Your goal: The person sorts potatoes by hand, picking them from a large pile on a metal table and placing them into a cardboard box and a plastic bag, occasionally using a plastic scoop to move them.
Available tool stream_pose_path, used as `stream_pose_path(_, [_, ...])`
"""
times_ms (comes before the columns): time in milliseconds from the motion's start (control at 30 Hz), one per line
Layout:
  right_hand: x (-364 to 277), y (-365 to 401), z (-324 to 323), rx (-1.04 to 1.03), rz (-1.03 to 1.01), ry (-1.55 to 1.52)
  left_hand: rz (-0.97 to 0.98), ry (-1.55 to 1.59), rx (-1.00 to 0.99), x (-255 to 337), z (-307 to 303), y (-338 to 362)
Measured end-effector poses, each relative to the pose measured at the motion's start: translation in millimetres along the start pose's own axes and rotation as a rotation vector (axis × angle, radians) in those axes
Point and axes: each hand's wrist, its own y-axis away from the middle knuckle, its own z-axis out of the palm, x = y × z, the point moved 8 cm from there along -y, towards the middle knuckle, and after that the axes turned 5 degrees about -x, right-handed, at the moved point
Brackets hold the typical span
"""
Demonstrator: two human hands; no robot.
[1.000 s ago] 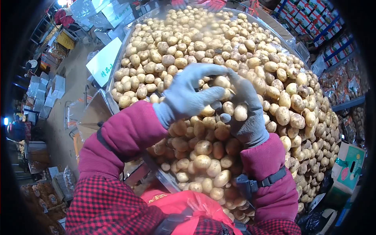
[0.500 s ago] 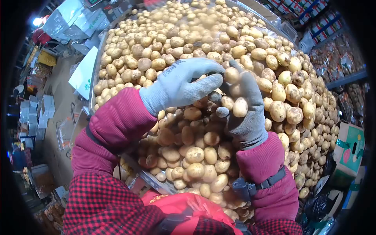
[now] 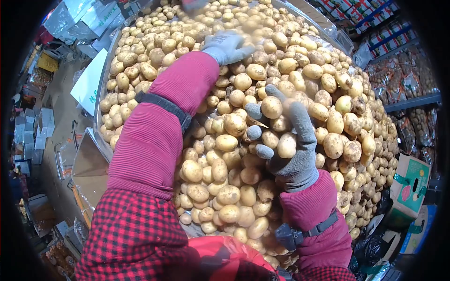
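Note:
A large heap of potatoes [image 3: 228, 195], some with soil on their skins, spreads beneath both hands. My right hand [image 3: 300, 164], in a grey glove, is turned palm up with its fingers curled around several potatoes, a small pale potato [image 3: 287, 146] among them. Farther away, my left hand [image 3: 227, 48], also gloved, reaches over the heap's far part. Its thumb and fingers are apart, and no potato shows in its grasp; its palm side is hidden.
A blurred gloved hand [image 3: 194, 3] of another person shows at the top edge. A metal rim [image 3: 100, 89] bounds the heap on the left, beside an opened cardboard box [image 3: 91, 171]. On the right stand a green-and-white carton [image 3: 410, 187] and shelves with bagged goods [image 3: 401, 84].
My left hand has moved away from my right hand, forward over the heap, and opened. My right hand still holds its potatoes, slightly lower in view. The view has shifted a little.

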Motion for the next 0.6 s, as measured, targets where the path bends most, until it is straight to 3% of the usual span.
stream_pose_path(67, [0.9,0.3,-2.0,0.07,0.003,0.022,-0.09,0.034,-0.192,-10.9,8.5,10.3])
stream_pose_path(267, [-0.2,3.0,2.8,0.033,0.007,0.031,-0.092,-0.024,-0.378,21.4,-31.4,97.7])
stream_pose_path(300, [-1.0,3.8,1.9,0.008,-0.003,0.033,-0.105,-0.173,-0.466,24.1,-31.7,118.9])
stream_pose_path(333, [-0.5,4.4,1.2,-0.016,-0.011,0.035,-0.03,-0.307,-0.392,20.0,-27.6,146.9])
stream_pose_path(400, [-3.2,6.0,2.8,-0.028,-0.09,0.142,0.111,-0.282,-0.163,21.4,-43.2,195.4])
stream_pose_path(467, [-0.9,5.3,2.5,0.057,-0.019,0.179,0.062,-0.219,-0.099,11.0,-54.1,233.2])
stream_pose_path(600, [-1.2,4.7,4.1,0.038,-0.023,0.195,-0.075,-0.135,-0.085,-21.7,-66.7,271.5])
